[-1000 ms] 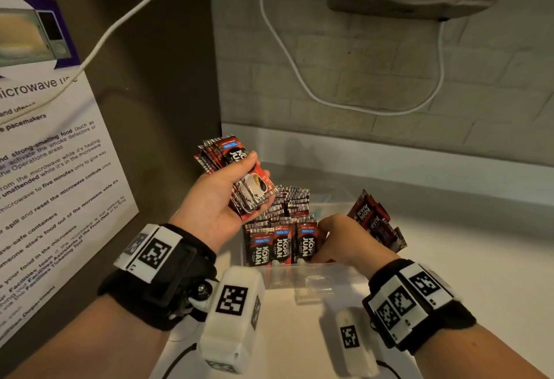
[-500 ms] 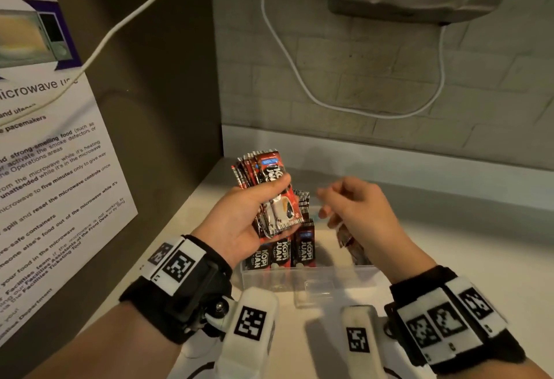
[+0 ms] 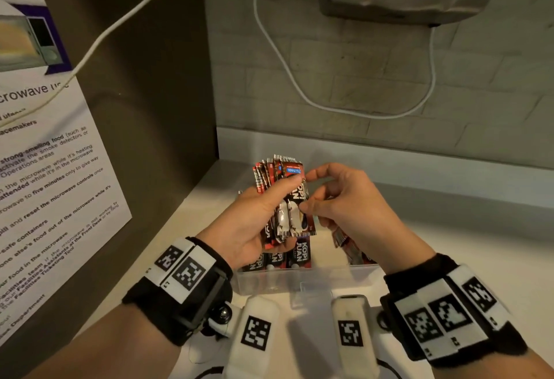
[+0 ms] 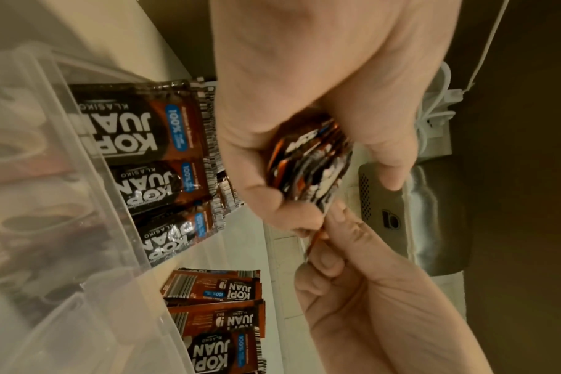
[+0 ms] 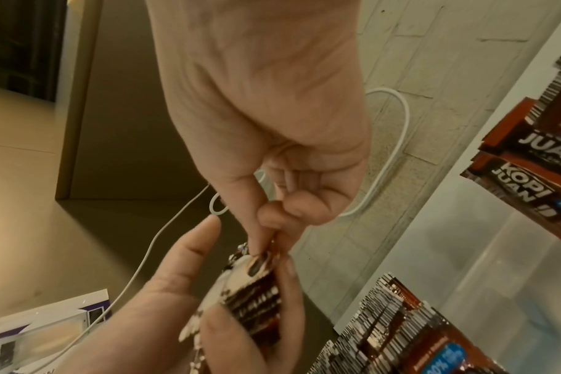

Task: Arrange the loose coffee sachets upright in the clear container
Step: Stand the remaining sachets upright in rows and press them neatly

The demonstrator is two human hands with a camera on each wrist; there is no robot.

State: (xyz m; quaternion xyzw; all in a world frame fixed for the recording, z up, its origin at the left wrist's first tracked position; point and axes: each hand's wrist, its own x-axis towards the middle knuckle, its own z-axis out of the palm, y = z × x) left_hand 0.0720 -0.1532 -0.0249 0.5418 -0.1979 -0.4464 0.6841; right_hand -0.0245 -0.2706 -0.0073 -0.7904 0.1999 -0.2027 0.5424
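Head view is showing the right hand (image 3: 338, 207) now pinching the front sachet of the bundle (image 3: 284, 198) that the left hand (image 3: 254, 222) is gripping above the clear container (image 3: 299, 282), suggesting 1 sachet is being peeled off for slotting upright beside the standing rows (image 3: 287, 255). 1 second ago that hand was down inside the container; 0.5 seconds ago it was rising, empty.

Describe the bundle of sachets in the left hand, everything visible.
The bundle of sachets is a fanned stack of glossy foil-like red, black and white packets printed KOPI JUAN, with striped crimped ends. The left hand grips it roughly upright above the clear container. The right hand pinches the front sachet's right edge.
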